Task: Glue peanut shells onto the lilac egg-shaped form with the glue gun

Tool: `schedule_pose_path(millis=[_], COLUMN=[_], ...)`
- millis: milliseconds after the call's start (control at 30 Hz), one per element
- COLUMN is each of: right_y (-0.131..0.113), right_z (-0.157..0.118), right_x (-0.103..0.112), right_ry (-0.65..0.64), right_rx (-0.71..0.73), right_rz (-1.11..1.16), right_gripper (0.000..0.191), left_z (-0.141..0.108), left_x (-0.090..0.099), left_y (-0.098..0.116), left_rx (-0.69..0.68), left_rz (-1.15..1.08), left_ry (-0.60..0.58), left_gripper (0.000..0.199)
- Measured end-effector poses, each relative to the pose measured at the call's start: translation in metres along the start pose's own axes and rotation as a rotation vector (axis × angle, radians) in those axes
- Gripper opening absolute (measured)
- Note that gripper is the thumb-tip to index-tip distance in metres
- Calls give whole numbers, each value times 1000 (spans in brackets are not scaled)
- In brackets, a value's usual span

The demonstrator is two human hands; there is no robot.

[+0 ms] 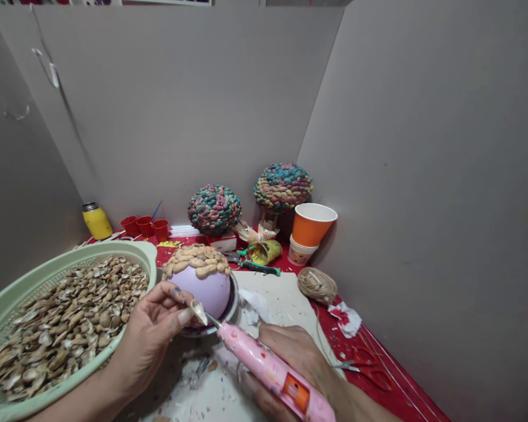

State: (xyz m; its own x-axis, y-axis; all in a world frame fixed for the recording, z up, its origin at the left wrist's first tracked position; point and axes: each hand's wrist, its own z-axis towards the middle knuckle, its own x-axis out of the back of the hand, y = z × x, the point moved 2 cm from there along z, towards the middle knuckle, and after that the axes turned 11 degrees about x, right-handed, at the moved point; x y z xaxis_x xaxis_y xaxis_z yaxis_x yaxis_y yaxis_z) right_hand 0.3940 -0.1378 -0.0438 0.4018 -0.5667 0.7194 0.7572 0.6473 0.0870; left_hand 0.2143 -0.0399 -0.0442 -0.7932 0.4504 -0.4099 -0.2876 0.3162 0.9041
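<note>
Between thumb and fingers, my left hand [161, 319] pinches a peanut shell half [198, 312], its pale hollow side showing. My right hand [297, 354] is wrapped round a pink glue gun [259, 357], whose metal nozzle points left at the shell's edge. Just behind them a lilac ball [205, 290] rests in a dark bowl [234, 299]. Peanut shells [198, 261] cover the top of the ball, and its lower part is bare. To the left, a green colander [147, 253] holds a heap of peanut shells [77, 322].
Two balls covered in coloured shells [215, 209] stand behind. Beside them are pliers [259, 268], a tipped yellow-stained cup [266, 252], and an orange paper cup [313, 227]. Twine [317, 285] and red scissors [369, 369] lie right. Red cups [161, 230] and a yellow bottle [97, 221] stand back left.
</note>
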Motion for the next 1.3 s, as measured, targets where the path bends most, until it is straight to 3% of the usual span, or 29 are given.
schedule_pose_path(millis=[567,1300], right_y=[0,-1], right_z=[-2,1], right_x=[1,-1], right_ry=[27,22], right_rx=[-14,32], right_rz=[-39,-20], right_gripper=[31,25], left_z=[0,1], left_x=[1,3], left_y=[0,-1], left_rx=[-35,-67], left_rz=[1,10], left_ry=[14,34], left_gripper=[23,20])
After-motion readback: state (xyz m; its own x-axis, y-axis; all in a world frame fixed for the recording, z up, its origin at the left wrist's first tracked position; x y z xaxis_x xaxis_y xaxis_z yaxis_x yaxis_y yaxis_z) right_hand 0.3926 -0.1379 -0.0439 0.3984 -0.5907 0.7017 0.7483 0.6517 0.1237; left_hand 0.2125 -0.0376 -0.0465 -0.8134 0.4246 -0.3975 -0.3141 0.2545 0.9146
